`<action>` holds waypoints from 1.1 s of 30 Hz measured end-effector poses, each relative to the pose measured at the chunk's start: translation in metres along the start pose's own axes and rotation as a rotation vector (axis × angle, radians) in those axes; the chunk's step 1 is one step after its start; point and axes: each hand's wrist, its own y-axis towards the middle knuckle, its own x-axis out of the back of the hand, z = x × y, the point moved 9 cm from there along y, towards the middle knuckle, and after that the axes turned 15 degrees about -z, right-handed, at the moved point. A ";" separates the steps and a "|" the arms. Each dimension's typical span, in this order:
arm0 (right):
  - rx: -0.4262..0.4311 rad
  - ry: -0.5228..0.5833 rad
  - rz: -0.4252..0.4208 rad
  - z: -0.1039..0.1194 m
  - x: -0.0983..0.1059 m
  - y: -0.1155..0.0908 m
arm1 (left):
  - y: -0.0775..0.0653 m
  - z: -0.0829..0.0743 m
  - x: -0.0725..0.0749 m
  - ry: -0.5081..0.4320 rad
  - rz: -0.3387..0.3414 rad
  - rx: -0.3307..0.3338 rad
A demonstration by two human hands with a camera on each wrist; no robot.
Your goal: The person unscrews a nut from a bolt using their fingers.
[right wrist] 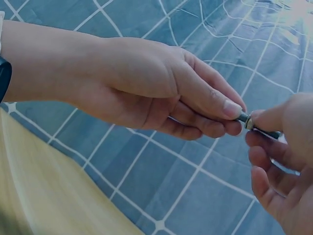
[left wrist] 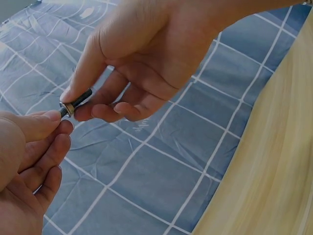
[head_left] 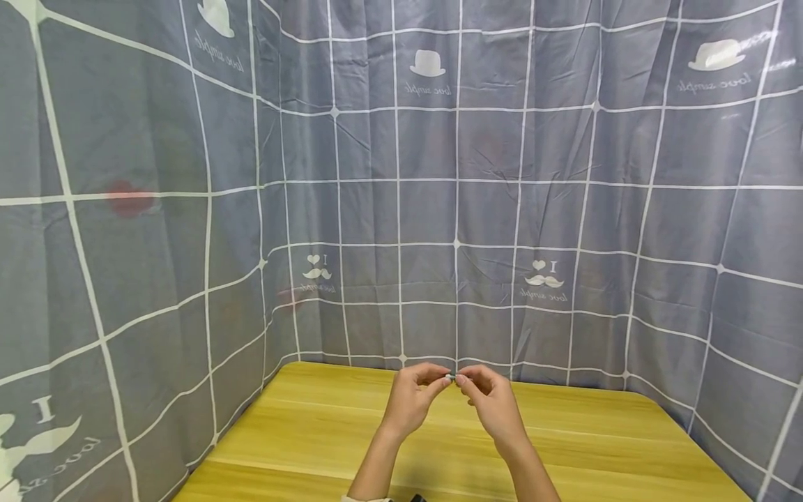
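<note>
Just above the far edge of the table, both hands meet at a small metal bolt [head_left: 451, 377]. It has a dark shaft and a shiny nut-like ring [left wrist: 68, 108] partway along. My left hand [head_left: 409, 399] pinches one end between thumb and forefinger, the threads showing beside the thumb tip in the left wrist view. On the other side of the ring, my right hand [head_left: 495, 404] grips the bolt with thumb and forefinger, the thumb tip at the ring. The dark shaft [right wrist: 274, 133] extends past the right thumb in the right wrist view. Fingertips cover parts of the bolt.
A yellow wood-grain table [head_left: 301, 425] lies below the hands. Grey curtains [head_left: 426, 216] with a white grid and printed hats and moustaches hang behind it and at the sides. A dark wristband [right wrist: 4, 78] sits on the left wrist.
</note>
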 end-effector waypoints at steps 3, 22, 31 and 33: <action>0.008 0.015 0.006 0.002 0.000 0.000 | 0.000 -0.007 0.003 -0.002 -0.002 0.006; 0.005 -0.001 0.017 0.000 0.001 0.001 | 0.000 -0.004 0.001 -0.021 -0.039 -0.012; 0.036 -0.014 0.035 0.001 0.000 0.005 | 0.005 0.030 -0.007 0.022 -0.033 -0.021; 0.028 -0.023 0.031 -0.001 -0.001 0.005 | 0.005 0.034 -0.007 0.013 -0.029 -0.028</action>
